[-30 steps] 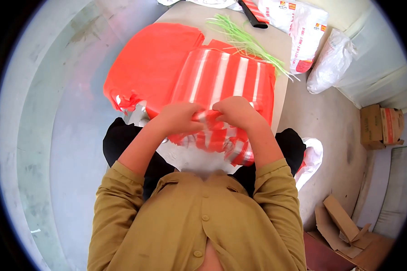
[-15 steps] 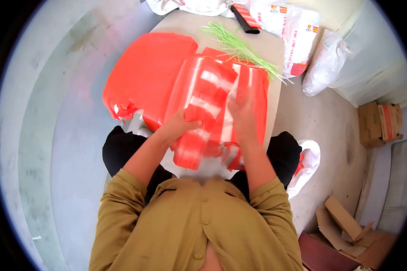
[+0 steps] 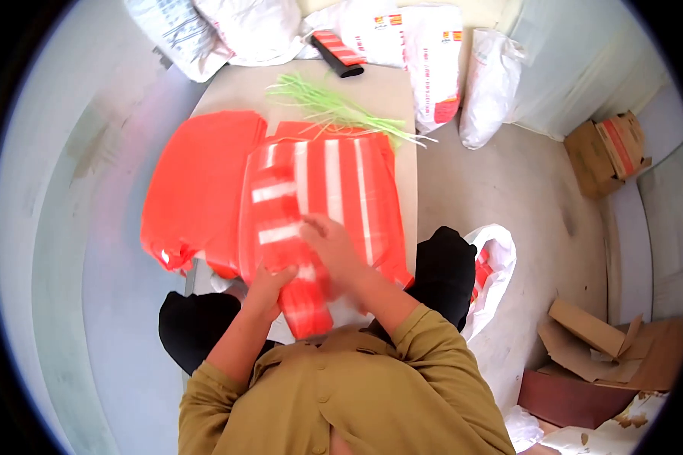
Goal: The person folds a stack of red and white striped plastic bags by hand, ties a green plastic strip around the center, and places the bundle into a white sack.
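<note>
A stack of red plastic bags with white stripes [image 3: 349, 178] lies on a small table before me. Along its left side a folded striped bag [image 3: 307, 318] runs down past the near edge towards my lap. My left hand [image 3: 269, 292] grips this folded bag at its left edge, thumb on top and the other fingers mostly hidden. My right hand [image 3: 330, 243] rests on the fold with curled fingers at its right edge; it is slightly blurred. Beside the stack on the left is a plain red plastic bundle [image 3: 205, 178].
Green plastic strands [image 3: 334, 106] lie at the far side of the beige table [image 3: 231, 83], near a black roll with a red striped piece [image 3: 338, 57]. White sacks [image 3: 432, 68] stand behind. Right of my knee is a white bag [image 3: 497, 284]; cardboard boxes [image 3: 607, 155] sit farther right.
My right hand has moved from the stack's right part across to the folded strip. The strip is now narrower and hangs nearer my lap. The camera view has shifted.
</note>
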A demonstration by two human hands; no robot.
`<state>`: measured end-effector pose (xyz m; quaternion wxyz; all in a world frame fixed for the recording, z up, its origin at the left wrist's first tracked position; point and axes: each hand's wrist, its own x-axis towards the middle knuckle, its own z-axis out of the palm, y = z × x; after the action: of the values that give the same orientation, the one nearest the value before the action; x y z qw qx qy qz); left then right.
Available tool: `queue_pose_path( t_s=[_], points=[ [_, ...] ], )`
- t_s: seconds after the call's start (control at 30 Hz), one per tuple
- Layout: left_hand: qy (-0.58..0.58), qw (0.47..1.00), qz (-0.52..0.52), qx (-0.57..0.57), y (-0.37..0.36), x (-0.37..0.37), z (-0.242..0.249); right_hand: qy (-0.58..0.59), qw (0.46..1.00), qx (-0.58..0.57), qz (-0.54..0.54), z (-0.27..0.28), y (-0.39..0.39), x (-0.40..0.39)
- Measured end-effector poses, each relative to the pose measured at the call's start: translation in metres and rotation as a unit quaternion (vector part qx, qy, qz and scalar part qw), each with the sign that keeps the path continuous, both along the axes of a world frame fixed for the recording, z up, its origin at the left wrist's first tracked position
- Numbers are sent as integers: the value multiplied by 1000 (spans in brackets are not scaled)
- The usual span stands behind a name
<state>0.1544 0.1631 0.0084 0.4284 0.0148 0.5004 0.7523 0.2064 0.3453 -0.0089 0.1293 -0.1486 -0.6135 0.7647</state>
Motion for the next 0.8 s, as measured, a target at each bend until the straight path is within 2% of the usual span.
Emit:
queue_pose_path(
  t_s=[0.13, 0.2, 0.3, 0.37, 0.47, 0.57, 0.67, 0.8],
  points=[
    [-33, 998, 24, 43, -22, -9, -16, 50, 971, 144, -186, -18, 86, -11],
    [-37, 994, 7, 98, -27, -13, -10, -29, 941, 212, -263, -36, 141, -6],
    [-34, 991, -21, 130, -40, -25, -20, -62, 889, 299, -340, -75, 217, -10],
    [-27, 993, -14, 112, -28, -27, -5, -87, 847, 387, -355, -80, 251, -8],
    [-26, 992, -67, 101, -37, -43, -24, -90, 801, 481, -344, -100, 304, -14],
    [-38, 993, -64, 93, -19, -40, -6, -162, 729, 588, -310, -95, 333, -23],
    [-50, 990, -95, 86, -18, -47, -12, -226, 745, 571, -261, -86, 357, -34],
    [-45, 989, -119, 76, -10, -52, -23, -281, 677, 649, -206, -123, 403, -37]
  ],
)
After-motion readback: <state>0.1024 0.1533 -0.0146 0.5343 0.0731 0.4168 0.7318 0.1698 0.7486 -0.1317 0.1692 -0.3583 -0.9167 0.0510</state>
